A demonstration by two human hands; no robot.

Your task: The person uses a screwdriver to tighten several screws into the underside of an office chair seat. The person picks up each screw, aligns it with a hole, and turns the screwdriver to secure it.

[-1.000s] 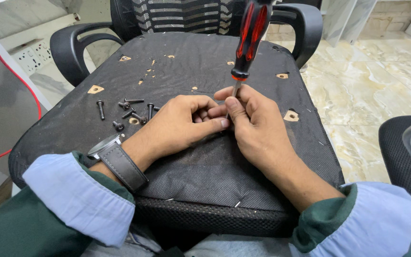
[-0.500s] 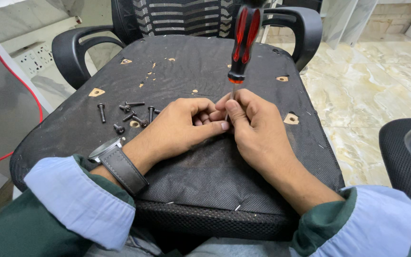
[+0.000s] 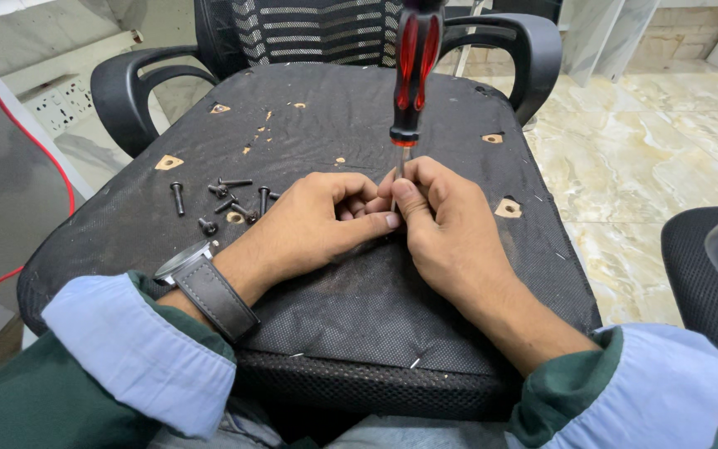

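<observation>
A screwdriver (image 3: 413, 71) with a red and black handle stands nearly upright, tip down, on the black fabric underside of an office chair seat (image 3: 359, 333). My right hand (image 3: 446, 229) pinches its metal shaft just below the handle. My left hand (image 3: 317, 224), with a dark-strapped watch (image 3: 205, 287) on the wrist, lies curled against the right hand at the foot of the shaft, thumb touching thumb. The tip and whatever lies under it are hidden by my fingers. Several black bolts (image 3: 226, 199) lie loose on the seat, left of my left hand.
The seat shows several torn mounting holes with bare wood (image 3: 507, 208). Black armrests (image 3: 126, 91) curve at the far left and right, with a striped backrest (image 3: 317, 29) beyond. A red cable (image 3: 39, 133) runs at the left. Another black chair (image 3: 708, 283) is at the right, over a marble floor.
The screwdriver handle has swung from leaning right to almost upright. Both hands stay clasped at the shaft in the same spot.
</observation>
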